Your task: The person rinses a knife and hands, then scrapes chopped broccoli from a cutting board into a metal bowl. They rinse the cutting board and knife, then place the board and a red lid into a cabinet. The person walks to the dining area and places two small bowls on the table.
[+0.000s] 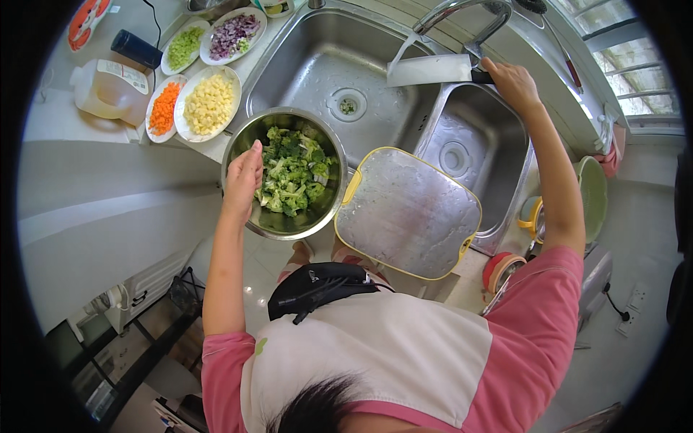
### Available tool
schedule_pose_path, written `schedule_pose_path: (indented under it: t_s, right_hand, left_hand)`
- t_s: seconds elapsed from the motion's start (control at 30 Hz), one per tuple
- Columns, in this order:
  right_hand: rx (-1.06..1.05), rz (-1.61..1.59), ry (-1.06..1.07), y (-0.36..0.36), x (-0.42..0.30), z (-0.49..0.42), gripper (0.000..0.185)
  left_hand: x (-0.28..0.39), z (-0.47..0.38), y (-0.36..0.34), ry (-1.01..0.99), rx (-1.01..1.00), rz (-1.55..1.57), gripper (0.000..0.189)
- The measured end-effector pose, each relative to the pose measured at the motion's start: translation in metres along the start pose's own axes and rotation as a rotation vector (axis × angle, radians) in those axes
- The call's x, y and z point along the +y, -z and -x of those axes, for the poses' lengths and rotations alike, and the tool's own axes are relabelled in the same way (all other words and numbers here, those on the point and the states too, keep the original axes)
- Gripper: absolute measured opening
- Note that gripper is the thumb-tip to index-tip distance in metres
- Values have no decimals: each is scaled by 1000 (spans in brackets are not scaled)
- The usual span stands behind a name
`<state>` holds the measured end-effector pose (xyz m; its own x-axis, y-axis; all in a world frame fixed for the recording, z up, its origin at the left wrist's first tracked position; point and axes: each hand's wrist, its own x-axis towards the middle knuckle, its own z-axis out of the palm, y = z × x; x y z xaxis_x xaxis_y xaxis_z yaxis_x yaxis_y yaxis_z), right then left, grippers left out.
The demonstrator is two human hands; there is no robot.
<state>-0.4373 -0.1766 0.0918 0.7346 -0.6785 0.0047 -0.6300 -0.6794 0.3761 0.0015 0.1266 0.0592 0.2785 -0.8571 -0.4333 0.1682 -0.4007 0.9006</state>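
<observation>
With its black handle gripped in my right hand [511,86], a wide-bladed cleaver [427,70] lies across the top of the sink, and water from the faucet [449,16] runs onto the blade's far end. My left hand [244,176] is at the left side of a steel bowl [334,208], over its inside edge; whether it grips the rim is hard to tell. Cut broccoli florets [295,173] fill much of the bowl. A metal-faced cutting board with yellow edging [409,211] rests at the sink's front edge, right of the bowl, wet and spotted with bits.
Plates of diced carrot [164,111], pale yellow cubes [208,105], chopped green vegetable [184,48] and purple onion [234,37] stand at the left. Beside them are a plastic jug [111,92] and a dark bottle [135,48]. The double sink [379,113] has a drain in each basin. A green basket [593,200] stands right.
</observation>
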Motion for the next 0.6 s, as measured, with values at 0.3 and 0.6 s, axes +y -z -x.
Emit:
schedule_pose_path:
  t_s: [0.3, 0.6]
  right_hand:
    - [-584, -1359, -351, -6, -86, -57, 35]
    - [-864, -1656, -416, 22, -74, -84, 39]
  left_hand:
    - [-10, 14, -11, 17, -17, 101, 32]
    - [-16, 17, -3, -16, 42, 37, 32]
